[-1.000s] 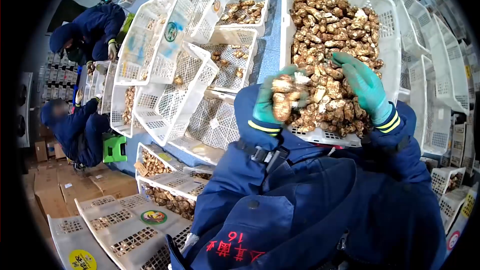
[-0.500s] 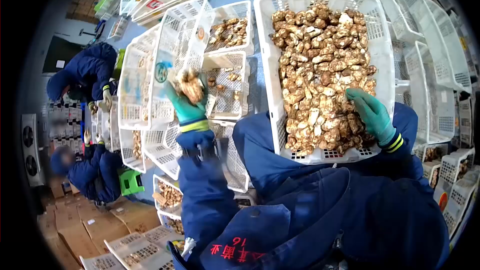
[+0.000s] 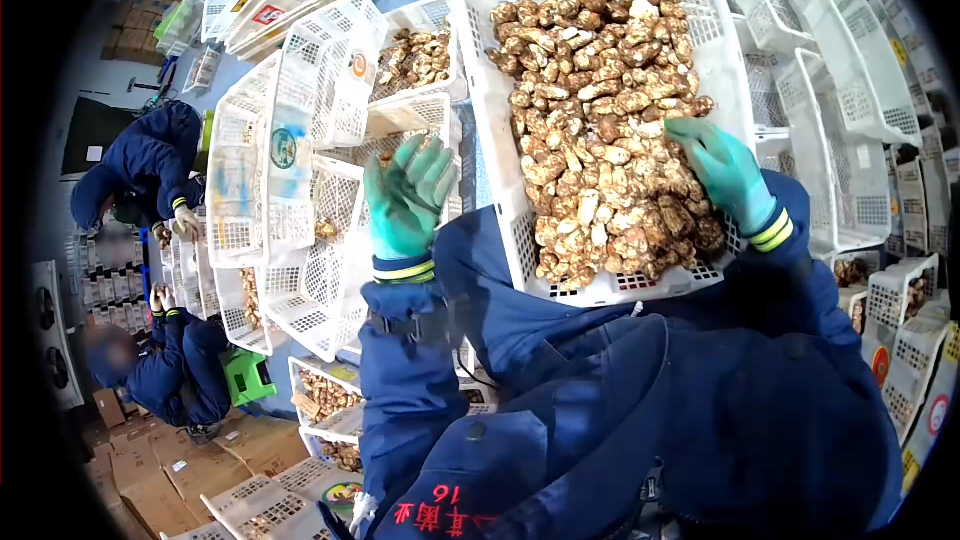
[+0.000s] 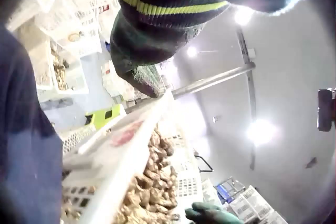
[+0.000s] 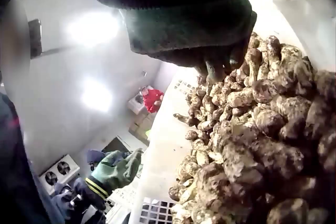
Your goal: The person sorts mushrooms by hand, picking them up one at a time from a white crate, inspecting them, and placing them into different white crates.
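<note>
While left hand (image 3: 405,205) hangs open, empty, right hand (image 3: 730,178) rests relaxed fingers on mushrooms (image 3: 590,145); crate (image 3: 490,120) holds plenty, much left.

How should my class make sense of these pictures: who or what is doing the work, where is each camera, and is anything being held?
There is no robot here: a person in dark blue clothing works with two gloved hands. The head camera looks down at the lap, where a white crate holds a pile of knobbly brown-and-cream produce. The left wrist camera shows that hand from behind its striped cuff, with ceiling lights beyond. The right wrist camera gives a close look at the pile.

The left hand is open, palm up, with nothing visible in it. The right hand touches the pile with its fingertips. More white crates stand around, and two other people are off to the left.
</note>
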`<move>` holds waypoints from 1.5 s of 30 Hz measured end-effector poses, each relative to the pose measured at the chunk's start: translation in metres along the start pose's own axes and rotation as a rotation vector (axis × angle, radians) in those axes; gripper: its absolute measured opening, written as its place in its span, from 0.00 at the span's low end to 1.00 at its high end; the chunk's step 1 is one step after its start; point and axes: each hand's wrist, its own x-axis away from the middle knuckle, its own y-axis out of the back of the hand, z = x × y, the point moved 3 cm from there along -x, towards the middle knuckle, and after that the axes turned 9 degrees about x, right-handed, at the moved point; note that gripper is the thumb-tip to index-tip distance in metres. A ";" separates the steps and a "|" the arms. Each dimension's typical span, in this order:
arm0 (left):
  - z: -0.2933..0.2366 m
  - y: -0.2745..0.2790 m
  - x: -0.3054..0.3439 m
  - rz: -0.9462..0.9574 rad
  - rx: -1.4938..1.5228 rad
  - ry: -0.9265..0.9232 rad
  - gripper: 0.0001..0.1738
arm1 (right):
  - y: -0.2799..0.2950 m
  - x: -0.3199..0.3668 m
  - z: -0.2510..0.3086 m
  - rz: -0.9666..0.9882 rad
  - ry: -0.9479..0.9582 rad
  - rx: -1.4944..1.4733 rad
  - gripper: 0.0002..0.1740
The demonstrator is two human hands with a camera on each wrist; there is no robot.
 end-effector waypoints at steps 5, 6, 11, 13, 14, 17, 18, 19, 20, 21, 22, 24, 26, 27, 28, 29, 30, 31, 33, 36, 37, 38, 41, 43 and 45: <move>0.098 -0.037 0.037 0.267 0.297 0.378 0.39 | -0.011 -0.059 0.000 0.052 -0.126 0.210 0.19; 0.120 -0.046 0.043 0.300 0.337 0.440 0.39 | -0.028 -0.072 -0.014 -0.041 0.061 0.345 0.19; 0.175 -0.035 0.053 0.239 0.253 0.679 0.37 | -0.058 -0.116 -0.027 0.351 -0.326 0.693 0.20; 0.179 -0.025 0.054 0.169 0.179 0.663 0.37 | -0.063 -0.122 -0.036 0.283 -0.403 0.667 0.25; 0.180 -0.021 0.052 0.152 0.175 0.649 0.37 | -0.065 -0.126 -0.034 0.315 -0.471 0.670 0.29; 0.180 -0.024 0.049 0.265 0.209 0.670 0.35 | -0.075 -0.136 -0.038 0.310 -0.423 0.762 0.30; 0.180 -0.021 0.048 0.240 0.142 0.678 0.35 | -0.076 -0.138 -0.037 0.304 -0.385 0.800 0.26; 0.179 -0.022 0.048 0.233 0.155 0.674 0.34 | -0.075 -0.141 -0.037 0.314 -0.387 0.799 0.23; 0.178 -0.023 0.048 0.227 0.169 0.670 0.34 | -0.072 -0.144 -0.038 0.323 -0.389 0.798 0.21; 0.179 -0.021 0.048 0.236 0.190 0.664 0.34 | -0.069 -0.140 -0.038 0.287 -0.384 0.728 0.20; 0.181 -0.017 0.046 0.245 0.210 0.658 0.33 | -0.063 -0.133 -0.040 0.252 -0.379 0.657 0.19; 0.179 -0.018 0.046 0.261 0.221 0.632 0.33 | -0.052 -0.120 -0.038 0.191 -0.384 0.438 0.21; 0.175 -0.025 0.048 0.272 0.205 0.592 0.32 | -0.064 -0.104 -0.047 -0.003 -0.438 -0.665 0.20; 0.176 -0.022 0.047 0.295 0.211 0.559 0.33 | -0.062 -0.091 -0.041 0.026 -0.363 -0.796 0.19; 0.175 -0.025 0.045 0.309 0.251 0.517 0.33 | -0.046 -0.076 -0.003 0.051 -0.284 -0.927 0.19; 0.171 -0.035 0.046 0.287 0.265 0.470 0.32 | -0.041 -0.066 0.017 0.211 -0.272 -0.876 0.19; 0.167 -0.044 0.048 0.260 0.279 0.422 0.32 | -0.043 -0.060 0.027 0.307 -0.217 -0.731 0.20; 0.166 -0.046 0.049 0.248 0.332 0.422 0.30 | -0.044 -0.053 0.037 0.393 -0.150 -0.586 0.22; 0.165 -0.045 0.051 0.293 0.374 0.450 0.27 | -0.052 -0.043 0.054 0.312 0.233 -0.257 0.22; 0.168 -0.038 0.053 0.273 0.356 0.491 0.24 | -0.062 -0.033 0.063 0.420 -0.176 -0.392 0.20; 0.170 -0.036 0.053 0.296 0.344 0.494 0.24 | -0.066 -0.031 0.059 0.410 -0.060 -0.374 0.19; 0.171 -0.034 0.052 0.323 0.334 0.497 0.24 | -0.064 -0.030 0.054 0.300 0.136 -0.247 0.18; 0.171 -0.031 0.047 0.300 0.314 0.485 0.28 | -0.040 -0.017 0.049 0.112 0.185 -0.317 0.16; 0.170 -0.030 0.050 0.234 0.268 0.441 0.26 | 0.017 0.003 0.029 0.049 0.132 -0.052 0.17; 0.170 -0.028 0.048 0.236 0.263 0.441 0.26 | 0.064 0.044 -0.012 -0.211 -0.252 -0.555 0.18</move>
